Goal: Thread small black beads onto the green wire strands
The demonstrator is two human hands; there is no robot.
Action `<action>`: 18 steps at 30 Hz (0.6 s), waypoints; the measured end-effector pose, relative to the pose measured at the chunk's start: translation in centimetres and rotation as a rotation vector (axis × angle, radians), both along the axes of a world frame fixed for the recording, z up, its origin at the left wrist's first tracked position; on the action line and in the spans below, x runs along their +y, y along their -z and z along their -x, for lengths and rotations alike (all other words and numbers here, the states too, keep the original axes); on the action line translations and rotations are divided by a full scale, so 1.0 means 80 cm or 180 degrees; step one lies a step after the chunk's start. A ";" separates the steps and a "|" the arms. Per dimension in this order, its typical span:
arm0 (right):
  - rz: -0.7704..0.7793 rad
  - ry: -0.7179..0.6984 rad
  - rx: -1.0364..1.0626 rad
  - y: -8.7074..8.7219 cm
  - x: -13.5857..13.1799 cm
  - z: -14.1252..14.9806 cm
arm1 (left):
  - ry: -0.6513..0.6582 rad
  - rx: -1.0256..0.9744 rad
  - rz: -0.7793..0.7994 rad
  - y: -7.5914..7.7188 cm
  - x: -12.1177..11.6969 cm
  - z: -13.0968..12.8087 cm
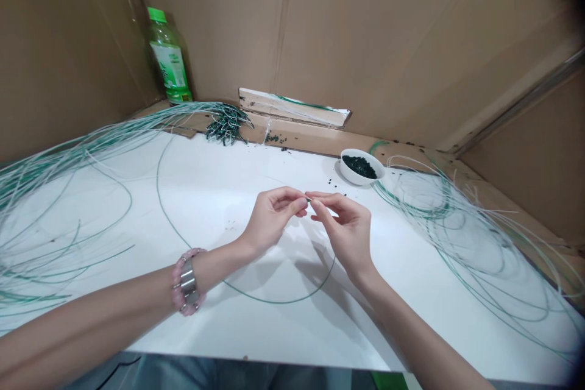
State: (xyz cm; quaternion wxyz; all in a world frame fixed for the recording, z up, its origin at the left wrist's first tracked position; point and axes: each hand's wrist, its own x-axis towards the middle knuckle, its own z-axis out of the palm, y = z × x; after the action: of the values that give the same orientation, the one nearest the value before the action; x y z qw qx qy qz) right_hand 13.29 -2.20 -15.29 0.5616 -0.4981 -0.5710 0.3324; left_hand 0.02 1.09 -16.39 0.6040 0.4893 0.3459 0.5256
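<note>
Over the middle of the white table, my left hand (274,213) and my right hand (345,228) meet fingertip to fingertip. Both are closed in a pinch. A tiny dark piece with a pale tip shows between the fingertips, too small to make out fully. One thin green wire (283,303) curves across the tabletop, passes under my left forearm and rises toward my right hand. What my left fingers pinch is mostly hidden. Beyond my right hand stands a white bowl (350,178) of small dark green beads (360,166), with a few loose beads beside it.
Long green and white wires (91,143) spread over the left side, ending in a dark beaded bundle (226,123). Looser coils of wire (450,225) cover the right. A green bottle (169,64) stands in the back corner. Cardboard walls (347,30) enclose the table (205,180).
</note>
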 end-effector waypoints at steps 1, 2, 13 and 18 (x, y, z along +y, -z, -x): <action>0.0030 0.0022 0.0032 -0.001 0.000 0.000 | -0.0010 0.0030 -0.0045 0.000 0.000 0.000; 0.0038 0.0043 0.0032 -0.002 0.000 0.001 | -0.0022 0.0063 -0.0087 0.001 0.000 0.000; -0.0074 0.0065 -0.0371 -0.004 -0.002 -0.001 | 0.0004 0.0312 -0.0512 0.004 0.000 0.002; -0.0100 0.0044 -0.0373 -0.004 0.000 -0.001 | 0.0031 0.0372 -0.0649 0.006 0.002 0.003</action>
State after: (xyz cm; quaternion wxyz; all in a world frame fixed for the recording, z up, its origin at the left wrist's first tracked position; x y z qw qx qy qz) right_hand 13.41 -2.23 -14.94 0.5372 -0.5117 -0.6046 0.2899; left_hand -0.22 1.24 -16.91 0.5324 0.5797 0.3229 0.5256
